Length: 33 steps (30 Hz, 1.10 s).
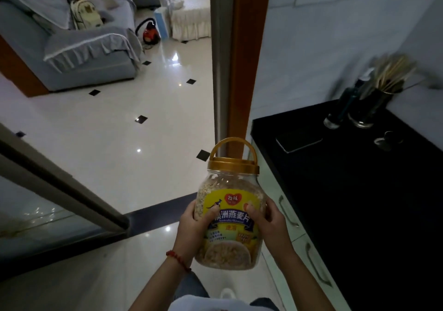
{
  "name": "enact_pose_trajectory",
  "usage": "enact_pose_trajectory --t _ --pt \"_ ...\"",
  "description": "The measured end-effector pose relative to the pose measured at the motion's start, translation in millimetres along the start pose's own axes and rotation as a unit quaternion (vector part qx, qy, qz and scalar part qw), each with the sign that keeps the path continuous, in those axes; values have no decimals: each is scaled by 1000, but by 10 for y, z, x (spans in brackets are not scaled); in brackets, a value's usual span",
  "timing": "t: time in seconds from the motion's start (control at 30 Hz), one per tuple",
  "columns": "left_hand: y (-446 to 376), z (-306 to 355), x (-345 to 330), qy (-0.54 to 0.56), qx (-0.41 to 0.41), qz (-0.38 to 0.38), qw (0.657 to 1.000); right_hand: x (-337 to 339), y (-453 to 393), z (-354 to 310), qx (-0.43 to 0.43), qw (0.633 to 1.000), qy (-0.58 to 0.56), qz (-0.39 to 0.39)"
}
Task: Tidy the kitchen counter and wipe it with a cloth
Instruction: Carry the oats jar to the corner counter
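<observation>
Both hands, left (194,224) and right (268,219), clamped round oat jar (230,217) in mid-air beside counter (359,191); probably heavy, smooth-walled, slippery, so better carried by handle (231,146).

Dim kitchen, floor (134,128) glare, blurred edges

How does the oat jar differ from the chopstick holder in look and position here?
The oat jar is clear plastic with a gold lid and yellow label; the chopstick holder is dark and open-topped. The jar is held off the counter by the left hand and right hand; the holder stands on it by the wall. Both are upright containers.
</observation>
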State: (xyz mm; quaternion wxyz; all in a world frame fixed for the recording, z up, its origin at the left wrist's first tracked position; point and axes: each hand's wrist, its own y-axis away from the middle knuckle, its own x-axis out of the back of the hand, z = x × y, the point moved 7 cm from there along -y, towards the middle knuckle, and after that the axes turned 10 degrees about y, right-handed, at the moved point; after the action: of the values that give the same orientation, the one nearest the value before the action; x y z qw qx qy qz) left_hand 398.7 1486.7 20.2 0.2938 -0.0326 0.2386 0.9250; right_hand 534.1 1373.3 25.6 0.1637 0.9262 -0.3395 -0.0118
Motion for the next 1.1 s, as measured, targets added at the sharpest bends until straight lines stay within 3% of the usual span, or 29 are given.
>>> enact_pose_trajectory --t 0.23,0.37,0.67,0.9,1.1 --pt "-952 174 -668 -51 44 -93 993 532 -625 -15 -36 991 -52 116" --pt "-1460 259 -1161 -103 60 -171 978 891 -841 -7 -58 970 -74 222" --pt "-2136 340 -2362 -199 97 -370 902 1463 -887 -115 -82 888 -161 423" --pt "-2079 64 -3058 -244 99 -470 843 1831 -649 -44 -72 844 -187 497" --pt "-1948 -95 -3639 -253 89 -521 810 2346 -469 5 -57 842 -182 505"
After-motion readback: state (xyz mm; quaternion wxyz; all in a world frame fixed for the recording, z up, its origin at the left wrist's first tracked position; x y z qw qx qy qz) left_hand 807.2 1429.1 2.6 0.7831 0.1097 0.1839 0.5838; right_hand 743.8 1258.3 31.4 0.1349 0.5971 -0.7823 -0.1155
